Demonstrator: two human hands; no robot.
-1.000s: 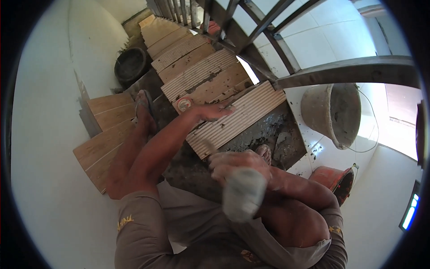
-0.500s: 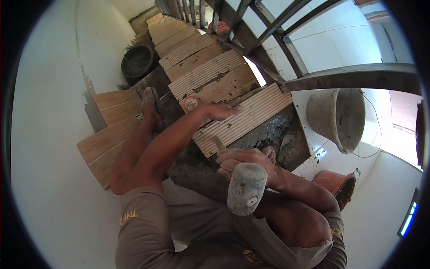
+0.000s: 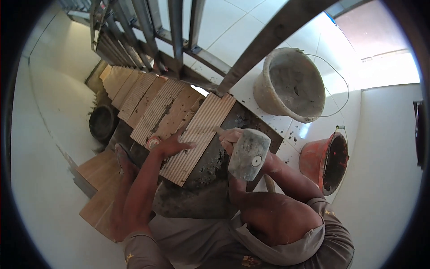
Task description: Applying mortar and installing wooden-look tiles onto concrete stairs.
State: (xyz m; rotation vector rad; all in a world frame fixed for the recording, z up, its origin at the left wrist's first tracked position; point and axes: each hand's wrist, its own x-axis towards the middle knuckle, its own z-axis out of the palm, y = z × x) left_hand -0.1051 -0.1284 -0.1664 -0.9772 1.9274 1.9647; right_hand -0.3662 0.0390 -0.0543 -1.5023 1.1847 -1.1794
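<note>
Ribbed tile [image 3: 214, 111], oblong, pale tan and grooved lengthwise, lies beneath our loosely spread left hand [image 3: 174, 145], while our right hand [image 3: 229, 138] is wrapped round a grey-headed mallet [image 3: 249, 155].

The left side is closed off by a pale wall [image 3: 45, 143] (smeared with grey lower down). The upper area is crossed by a dark metal railing [image 3: 175, 31]. Beyond it, the floor [image 3: 224, 27] is covered with large white tiles, divided by thin joints. The upper right is flooded with bright light, and the right side is bounded by another pale wall [image 3: 380, 139].
</note>
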